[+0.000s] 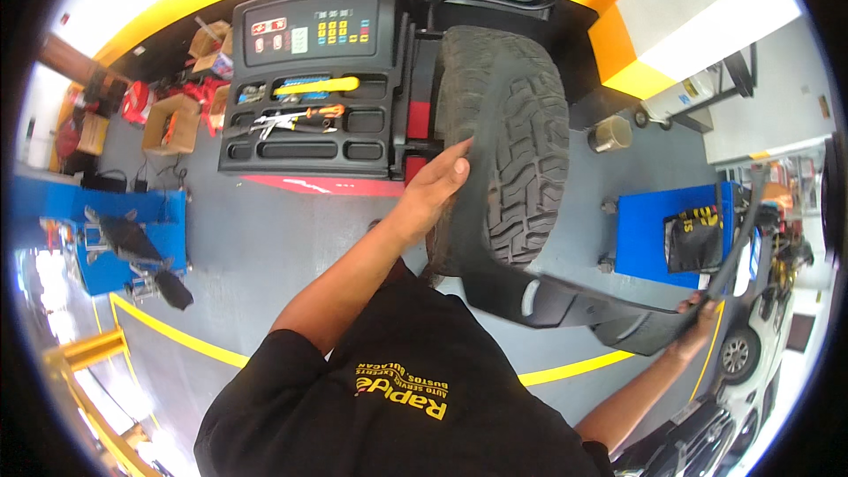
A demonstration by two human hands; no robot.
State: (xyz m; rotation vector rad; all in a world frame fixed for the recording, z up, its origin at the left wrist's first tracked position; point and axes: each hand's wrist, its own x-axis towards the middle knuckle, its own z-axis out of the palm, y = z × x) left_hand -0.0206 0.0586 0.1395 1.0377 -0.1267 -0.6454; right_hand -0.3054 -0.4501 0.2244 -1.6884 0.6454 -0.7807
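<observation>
Both hands hold a large, curved black plastic panel (548,299) shaped like a wheel-arch trim, with a slot in it. It spans from the tyre, low across the front, to the right, where a thin strip rises. My left hand (439,184) grips its left edge, fingertips partly hidden behind it. At its right end my right hand (696,325) is closed around it. Behind the panel a large, knobbly-treaded tyre (539,150) stands upright beside a wheel balancer (309,40). The panel covers part of the tread.
Screwdriver-like tools (300,119) and a yellow-handled tool (318,86) lie in the balancer's tray. A blue cabinet (649,230) stands at right, another blue unit (168,230) at left. Beyond are cardboard boxes (172,124), a bucket (609,134) and a parked vehicle (742,353).
</observation>
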